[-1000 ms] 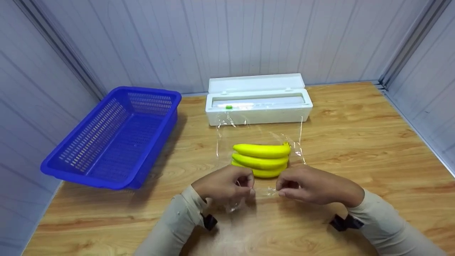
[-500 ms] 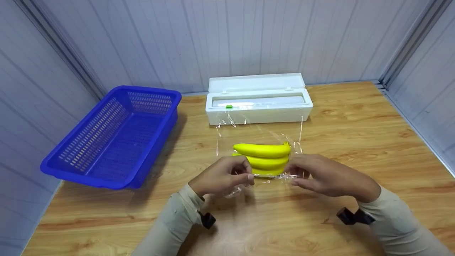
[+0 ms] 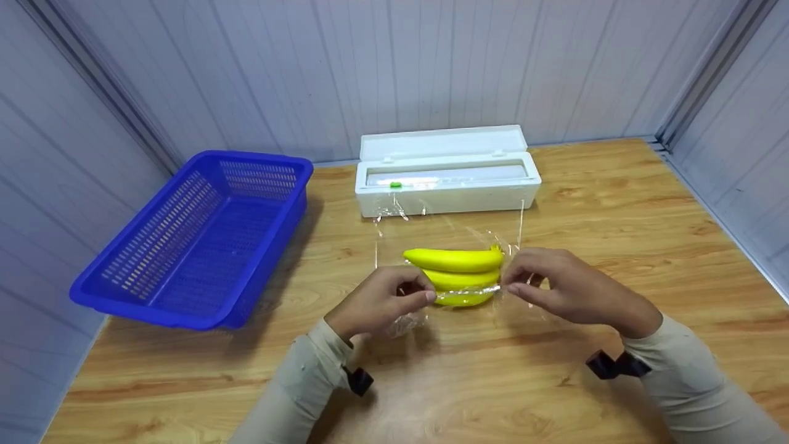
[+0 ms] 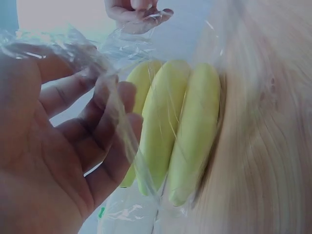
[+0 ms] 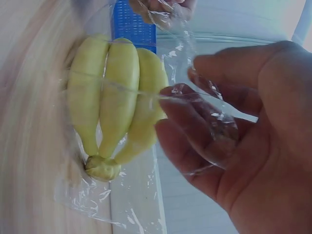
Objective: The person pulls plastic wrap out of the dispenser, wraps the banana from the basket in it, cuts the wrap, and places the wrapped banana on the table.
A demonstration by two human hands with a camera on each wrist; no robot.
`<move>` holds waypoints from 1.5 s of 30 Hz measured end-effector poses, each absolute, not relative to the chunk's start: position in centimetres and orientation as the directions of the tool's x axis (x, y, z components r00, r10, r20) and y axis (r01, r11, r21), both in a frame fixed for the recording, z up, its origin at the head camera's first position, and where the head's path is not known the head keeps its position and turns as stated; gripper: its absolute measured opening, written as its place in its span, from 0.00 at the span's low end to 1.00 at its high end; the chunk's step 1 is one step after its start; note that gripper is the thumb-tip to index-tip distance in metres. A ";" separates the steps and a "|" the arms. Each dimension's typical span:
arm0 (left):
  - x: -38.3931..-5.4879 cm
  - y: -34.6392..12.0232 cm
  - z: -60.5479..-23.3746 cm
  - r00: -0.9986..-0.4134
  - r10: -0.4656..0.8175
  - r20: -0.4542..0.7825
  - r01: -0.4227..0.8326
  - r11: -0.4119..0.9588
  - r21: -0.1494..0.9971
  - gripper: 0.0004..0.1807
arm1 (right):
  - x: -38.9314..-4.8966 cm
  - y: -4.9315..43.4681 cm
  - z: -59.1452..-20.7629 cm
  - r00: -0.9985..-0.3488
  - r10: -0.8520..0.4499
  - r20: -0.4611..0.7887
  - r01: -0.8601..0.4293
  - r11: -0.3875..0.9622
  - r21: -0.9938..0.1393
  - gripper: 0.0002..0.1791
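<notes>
A bunch of yellow bananas [image 3: 453, 260] lies on the wooden table with its stem to the right. Clear plastic wrap [image 3: 468, 291] runs from the white box over the table to the bananas, and its bunched near edge is stretched across them. My left hand [image 3: 385, 300] pinches that edge at the left end of the bunch. At the stem end my right hand [image 3: 564, 287] pinches the other end of it between thumb and fingers. In the right wrist view the film [image 5: 214, 109] drapes over the right fingers, and the bananas [image 5: 119, 92] show through it.
Behind the bananas stands a white wrap box [image 3: 447, 200], its lid raised, with a green slider [image 3: 396, 185] on its front rim. A blue slotted basket [image 3: 271, 271] sits at the left. Panelled walls [image 3: 431, 68] close off the back and sides of the table.
Both hands have moved away from me and apart, the right one further. The wrap's near edge has gone from in front of the bananas to over them.
</notes>
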State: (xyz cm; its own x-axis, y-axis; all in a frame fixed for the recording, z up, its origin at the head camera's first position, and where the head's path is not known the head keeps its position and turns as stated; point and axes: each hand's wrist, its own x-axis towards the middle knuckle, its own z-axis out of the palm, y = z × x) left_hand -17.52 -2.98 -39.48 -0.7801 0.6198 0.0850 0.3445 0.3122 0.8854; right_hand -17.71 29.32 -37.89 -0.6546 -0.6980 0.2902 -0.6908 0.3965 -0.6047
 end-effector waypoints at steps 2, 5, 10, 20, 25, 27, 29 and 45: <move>-17.5 -3.1 -39.5 -0.790 0.607 0.082 0.330 0.310 0.892 0.09 | -17.8 29.2 -38.0 -0.682 -0.657 0.322 -0.682 0.411 -0.605 0.06; -17.6 -3.2 -39.4 -0.800 0.595 0.080 0.313 0.300 0.901 0.11 | -17.9 29.1 -38.3 -0.711 -0.592 0.379 -0.674 0.424 -0.605 0.08; -17.7 -3.4 -39.0 -0.788 0.613 0.054 0.263 0.256 0.930 0.12 | -18.1 29.1 -38.7 -0.742 -0.493 0.454 -0.665 0.455 -0.592 0.08; -17.5 -3.9 -38.7 -0.690 0.723 -0.039 0.257 0.296 0.920 0.27 | -18.2 28.9 -39.3 -0.805 -0.401 0.438 -0.592 0.486 -0.643 0.06; -17.6 -4.1 -38.7 -0.679 0.733 -0.045 0.315 0.346 0.884 0.16 | -18.2 28.8 -39.4 -0.828 -0.376 0.415 -0.557 0.482 -0.676 0.05; -17.8 -4.3 -38.7 -0.709 0.704 -0.042 0.320 0.374 0.870 0.09 | -18.3 28.8 -39.6 -0.837 -0.366 0.406 -0.544 0.481 -0.688 0.06; -17.9 -4.5 -38.7 -0.751 0.660 -0.032 0.312 0.397 0.863 0.04 | -18.3 28.8 -39.8 -0.845 -0.356 0.400 -0.533 0.484 -0.694 0.06; -19.8 -4.3 -38.7 -0.878 0.422 0.228 0.404 0.393 0.826 0.04 | -19.5 29.8 -39.6 -0.882 -0.424 0.207 -0.392 0.417 -0.820 0.11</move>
